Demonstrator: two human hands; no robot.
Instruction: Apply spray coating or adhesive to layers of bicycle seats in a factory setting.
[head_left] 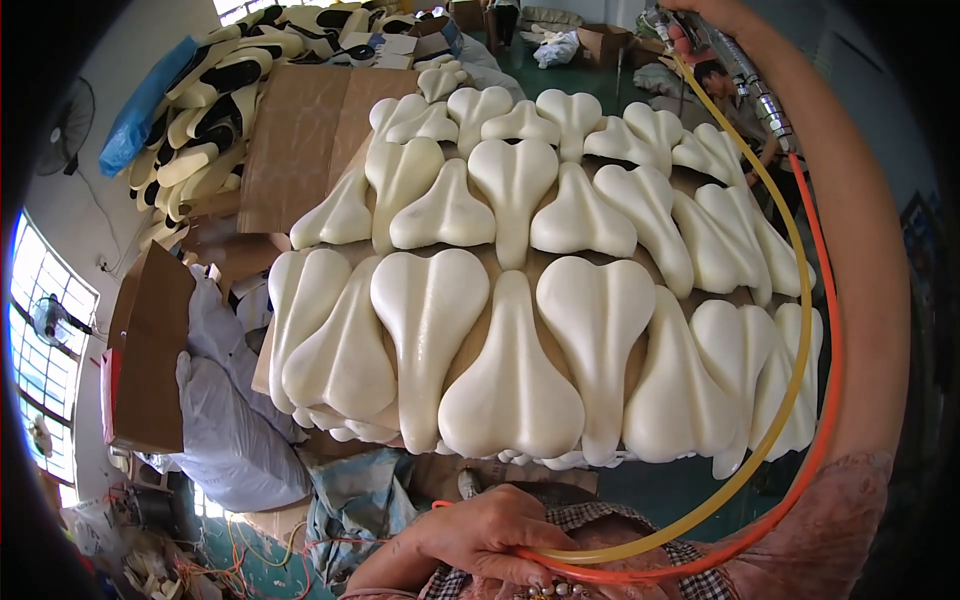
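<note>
My right hand (690, 25) is raised at the top right, closed around a metal spray tool (750, 75) with a chrome stem. A yellow hose (800, 330) and an orange hose (832, 350) run from the tool down in a long curve to my left hand (490, 535), which grips both hoses at the bottom centre, close to my body. Between the hands lie several cream foam bicycle saddle pads (515, 370), laid side by side in alternating directions on cardboard sheets.
A cardboard sheet (300, 140) covers the far left of the stack. Black-and-cream saddle parts (210, 110) are piled at top left beside a blue bag (140, 110). White sacks (230, 430) and a cardboard box (150, 350) stand at left. A person (735, 105) sits behind the tool.
</note>
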